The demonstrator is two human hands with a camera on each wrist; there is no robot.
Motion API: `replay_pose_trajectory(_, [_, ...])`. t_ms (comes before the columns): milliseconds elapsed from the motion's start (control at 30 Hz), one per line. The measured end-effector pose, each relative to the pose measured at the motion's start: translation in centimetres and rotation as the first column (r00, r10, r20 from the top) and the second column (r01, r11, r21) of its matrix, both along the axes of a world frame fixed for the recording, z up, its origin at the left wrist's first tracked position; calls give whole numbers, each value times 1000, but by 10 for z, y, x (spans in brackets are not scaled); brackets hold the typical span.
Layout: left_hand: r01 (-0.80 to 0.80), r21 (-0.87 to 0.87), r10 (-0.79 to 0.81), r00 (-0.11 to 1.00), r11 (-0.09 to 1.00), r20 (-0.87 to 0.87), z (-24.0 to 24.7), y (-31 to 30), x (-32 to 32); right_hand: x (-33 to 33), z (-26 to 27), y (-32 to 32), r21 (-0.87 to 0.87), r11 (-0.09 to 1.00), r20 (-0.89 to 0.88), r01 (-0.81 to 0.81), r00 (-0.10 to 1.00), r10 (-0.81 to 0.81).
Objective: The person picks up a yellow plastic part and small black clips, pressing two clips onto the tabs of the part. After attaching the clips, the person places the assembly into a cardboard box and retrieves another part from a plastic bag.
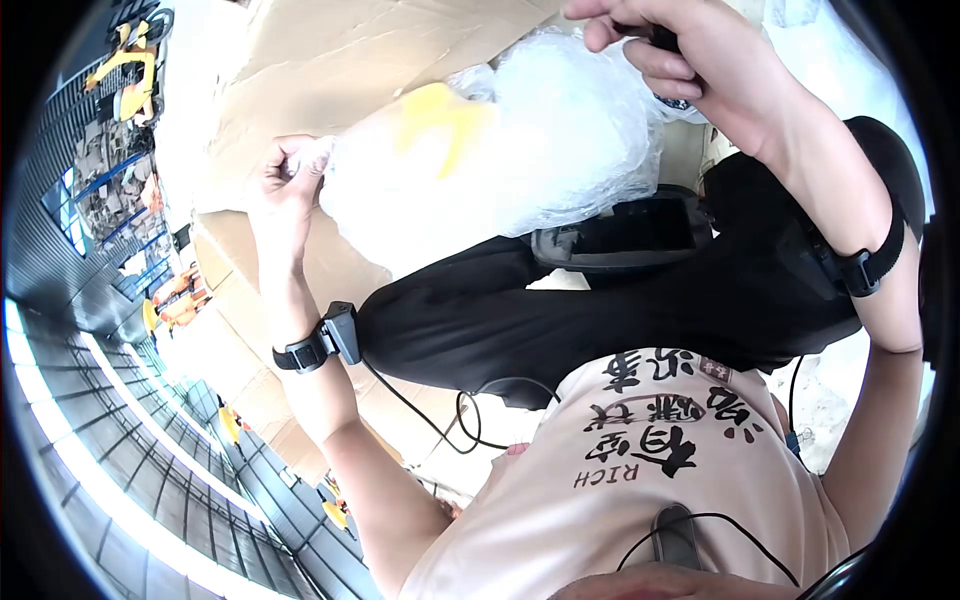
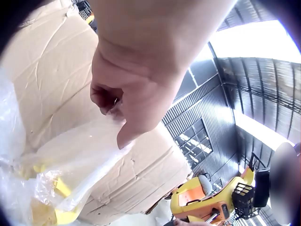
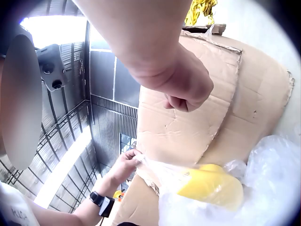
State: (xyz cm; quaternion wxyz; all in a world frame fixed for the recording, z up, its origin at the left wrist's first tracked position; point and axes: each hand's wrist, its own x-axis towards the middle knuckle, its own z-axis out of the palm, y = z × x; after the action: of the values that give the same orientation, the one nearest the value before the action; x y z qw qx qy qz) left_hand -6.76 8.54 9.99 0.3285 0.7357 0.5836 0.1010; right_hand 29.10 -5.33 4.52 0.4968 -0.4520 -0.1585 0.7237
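A clear plastic bag lies over the lap and the cardboard in the head view, with a yellow item showing through it. My left hand pinches one edge of the bag between thumb and fingers, drawing that side out taut. Above the bag's far side is my right hand, apart from the film. Its fingers curl around a small dark object, mostly hidden in the palm; I cannot tell its kind. From the right wrist view the same hand looks like a fist over the cardboard.
Large cardboard sheets spread behind the bag. More crumpled clear plastic bulges beside the yellow item. A black tray-like thing sits by the legs. Yellow-orange machines stand farther off under a metal roof.
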Motion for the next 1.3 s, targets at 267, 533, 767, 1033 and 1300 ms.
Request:
replay_pose_trajectory(267, [-22, 200, -59, 919, 980, 389, 53, 12, -15, -20, -33, -4, 54, 988, 280, -144, 952, 124])
replay_pose_trajectory(533, [372, -131, -376, 927, 919, -5, -63, -20, 63, -28, -89, 17, -313, 947, 516, -68, 825, 230])
replay_pose_trajectory(767, [544, -49, -546, 832, 837, -97, -181, -16, 182, -12, -82, 11, -355, 849, 668, -390, 530, 523])
replay_pose_trajectory(1033, [604, 87, -584, 792, 792, -178, -244, -20, 302, -46, -80, -18, -503, 414, 757, -759, -156, 634])
replay_pose_trajectory(1300, [288, -75, -237, 888, 955, 393, -134, 17, 185, -18, -96, -6, -316, 783, 922, -535, 22, 387])
